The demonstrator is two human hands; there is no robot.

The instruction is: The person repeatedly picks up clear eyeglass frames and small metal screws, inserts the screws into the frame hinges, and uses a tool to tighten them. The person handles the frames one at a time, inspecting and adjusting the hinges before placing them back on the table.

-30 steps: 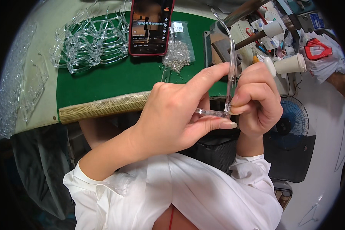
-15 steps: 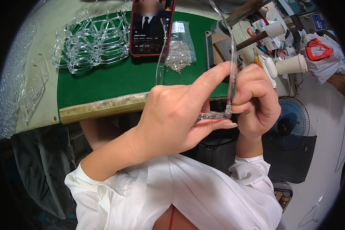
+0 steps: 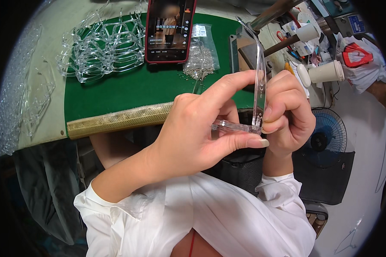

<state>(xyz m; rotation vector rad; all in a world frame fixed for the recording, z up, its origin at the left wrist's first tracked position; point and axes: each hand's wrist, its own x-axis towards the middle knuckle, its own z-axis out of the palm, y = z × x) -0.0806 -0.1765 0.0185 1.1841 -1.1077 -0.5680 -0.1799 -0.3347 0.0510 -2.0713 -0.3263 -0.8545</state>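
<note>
My left hand (image 3: 193, 128) is closed around a clear plastic eyeglass frame (image 3: 260, 81) above the front edge of the table. One temple stands up past its stretched forefinger, and the thumb lies below the hinge corner. My right hand (image 3: 291, 113) pinches with thumb and curled fingers at that same corner; whatever tiny part it may hold is hidden. The other temple points away behind the left hand, toward a clear plastic bag (image 3: 206, 43) with small silvery metal pieces (image 3: 201, 68) spilling out of it.
Clear eyeglass frames (image 3: 103, 47) are heaped on the green mat (image 3: 116, 94), beside a red-cased phone (image 3: 167, 57) showing a video. Bubble wrap (image 3: 17, 94) lies at the left. A metal bench device (image 3: 270, 19), a pale cup (image 3: 327, 73) and a fan (image 3: 326, 135) are at the right.
The eyeglass frame has turned slightly in my hands, its upright temple shifting lower and its far temple swinging right. My left thumb has slid a little to the right along the corner.
</note>
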